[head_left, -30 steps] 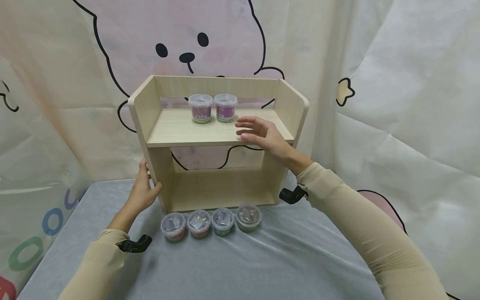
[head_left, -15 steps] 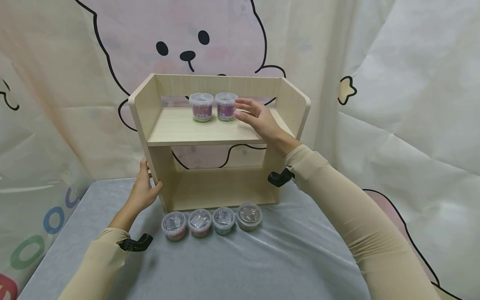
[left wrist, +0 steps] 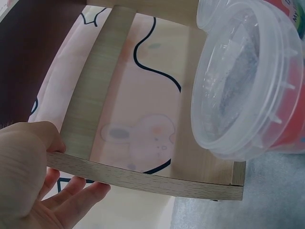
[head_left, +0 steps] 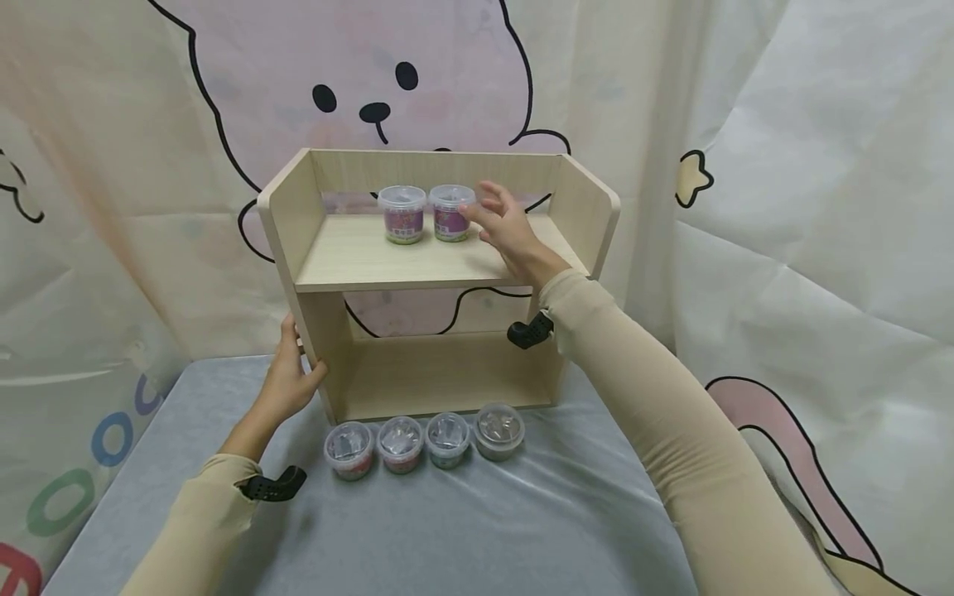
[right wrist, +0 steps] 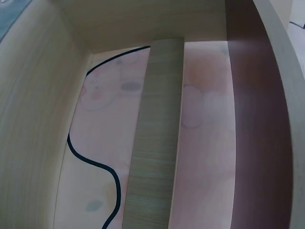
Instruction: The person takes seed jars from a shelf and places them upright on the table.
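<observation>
A small two-tier wooden shelf (head_left: pixel 358 269) stands on the cloth-covered table. My left hand (head_left: pixel 286 382) grips its left side panel (left wrist: pixel 157 182), thumb on one face and fingers on the other. Two clear-lidded plastic tubs with purple labels sit side by side on the upper tier: a left tub (head_left: pixel 404 220) and a right tub (head_left: pixel 450 220). My right hand (head_left: pixel 514 236) is over the upper tier at the right tub's right side. Its fingers are spread and loosely bent, one fingertip right at that tub's wall. The right wrist view does not show the hand.
Several more lidded tubs (head_left: pixel 401 445) stand in a row on the grey-blue tablecloth (head_left: pixel 477 538) before the shelf. Up close in the left wrist view is one tub (left wrist: pixel 238 81). A curtain (head_left: pixel 805 248) with cartoon drawings hangs behind and to the right.
My right hand has moved up and back over the upper tier, from in front of the right tub to its right side. The left hand keeps its grip; the tubs stay put.
</observation>
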Demonstrator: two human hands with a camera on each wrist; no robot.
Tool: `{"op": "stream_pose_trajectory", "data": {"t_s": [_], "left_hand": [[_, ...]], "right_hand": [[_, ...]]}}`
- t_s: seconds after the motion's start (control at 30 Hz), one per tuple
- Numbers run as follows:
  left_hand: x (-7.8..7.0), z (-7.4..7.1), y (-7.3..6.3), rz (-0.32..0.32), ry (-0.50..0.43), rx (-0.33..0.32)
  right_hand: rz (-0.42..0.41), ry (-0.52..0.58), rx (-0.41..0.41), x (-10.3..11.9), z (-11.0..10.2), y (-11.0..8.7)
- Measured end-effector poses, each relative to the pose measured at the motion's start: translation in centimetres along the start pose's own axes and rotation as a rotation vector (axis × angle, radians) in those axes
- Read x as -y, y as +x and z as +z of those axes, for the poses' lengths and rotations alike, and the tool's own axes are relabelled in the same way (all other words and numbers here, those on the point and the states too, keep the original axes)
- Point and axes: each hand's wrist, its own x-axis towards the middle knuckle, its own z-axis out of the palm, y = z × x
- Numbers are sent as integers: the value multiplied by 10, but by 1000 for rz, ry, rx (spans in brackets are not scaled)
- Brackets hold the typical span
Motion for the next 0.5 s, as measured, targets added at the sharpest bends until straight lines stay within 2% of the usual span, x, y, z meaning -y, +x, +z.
{"op": "stream_pose_trajectory", "data": {"t_s": [0.3,0.5], "left_hand": [[-2,2,-3,11,-8,-10],[-3,4,-3,10,-9,-21]], "right_hand": [[55,-42,-46,-3,2,18],[66,-135,-41,-3,7,23]]}}
